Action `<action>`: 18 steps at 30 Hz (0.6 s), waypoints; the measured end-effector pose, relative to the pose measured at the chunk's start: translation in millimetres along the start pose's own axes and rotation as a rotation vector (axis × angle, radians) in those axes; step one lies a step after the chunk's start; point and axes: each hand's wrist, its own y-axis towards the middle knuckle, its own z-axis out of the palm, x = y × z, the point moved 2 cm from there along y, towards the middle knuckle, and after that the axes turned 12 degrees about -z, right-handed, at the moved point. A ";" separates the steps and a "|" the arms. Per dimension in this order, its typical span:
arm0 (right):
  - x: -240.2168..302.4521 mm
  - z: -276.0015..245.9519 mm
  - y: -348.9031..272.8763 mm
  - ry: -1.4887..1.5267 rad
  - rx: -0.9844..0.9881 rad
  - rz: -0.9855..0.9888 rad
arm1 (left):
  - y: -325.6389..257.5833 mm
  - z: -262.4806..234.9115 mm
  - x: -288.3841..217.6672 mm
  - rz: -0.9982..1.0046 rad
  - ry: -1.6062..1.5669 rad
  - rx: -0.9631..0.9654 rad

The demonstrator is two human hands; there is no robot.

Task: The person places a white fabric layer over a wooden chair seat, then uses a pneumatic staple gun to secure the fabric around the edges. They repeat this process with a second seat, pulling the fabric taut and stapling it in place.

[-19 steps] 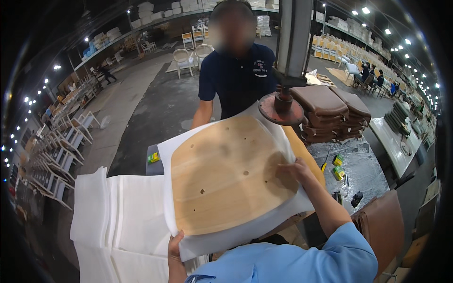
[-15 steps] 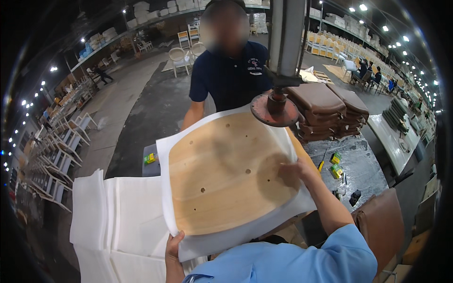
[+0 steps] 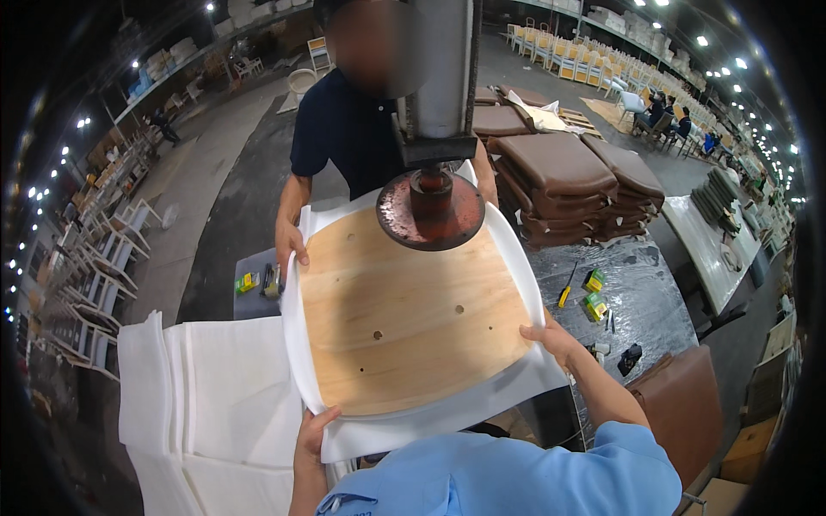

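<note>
A wooden seat panel (image 3: 404, 344) with several drilled holes lies on a white padding sheet (image 3: 508, 400) that shows all round it. My left hand (image 3: 317, 430) grips the near left corner, its thumb on the edge of the panel. At the right edge my right hand (image 3: 551, 340) holds the padding, pulling it up against the wood. Across from me, a person in a dark shirt (image 3: 344, 138) has one hand (image 3: 291, 245) on the far left edge and the other by the far right corner. A round red press plate (image 3: 430, 215) hangs over the panel's far part.
White padding sheets (image 3: 232, 387) are stacked at left. Brown upholstered cushions (image 3: 559, 172) are piled at the far right. On the plastic-covered table (image 3: 654, 284) lie a yellow screwdriver (image 3: 566, 288), small green-and-yellow boxes (image 3: 594, 292) and a black tool (image 3: 630, 357). A brown cushion (image 3: 684, 413) stands near right.
My right hand has gone from the panel's face to its right edge. The person opposite now grips the far edges, and the padding curls up round the sides. The press plate appears further left.
</note>
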 end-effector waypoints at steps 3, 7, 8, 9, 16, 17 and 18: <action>-12.9 -25.6 9.6 0.000 -0.024 -0.009 | 13.2 15.1 16.4 -0.077 -0.042 -0.030; -22.6 -35.4 27.1 -0.030 -0.031 -0.052 | 19.1 32.1 42.4 -0.134 -0.190 -0.152; -24.9 -39.5 30.2 -0.038 -0.034 -0.059 | 21.8 37.6 47.0 -0.130 -0.184 -0.158; -26.3 -42.3 34.1 -0.082 -0.035 -0.081 | 24.9 39.6 51.9 -0.120 -0.184 -0.172; -41.3 -46.2 44.4 -0.127 0.002 -0.084 | 39.3 52.5 75.6 -0.142 -0.151 -0.225; -44.9 -46.4 45.2 -0.107 0.015 -0.081 | 37.8 53.4 77.2 -0.124 -0.159 -0.224; -45.7 -50.9 46.5 -0.119 0.010 -0.072 | 39.9 57.3 79.0 -0.105 -0.166 -0.225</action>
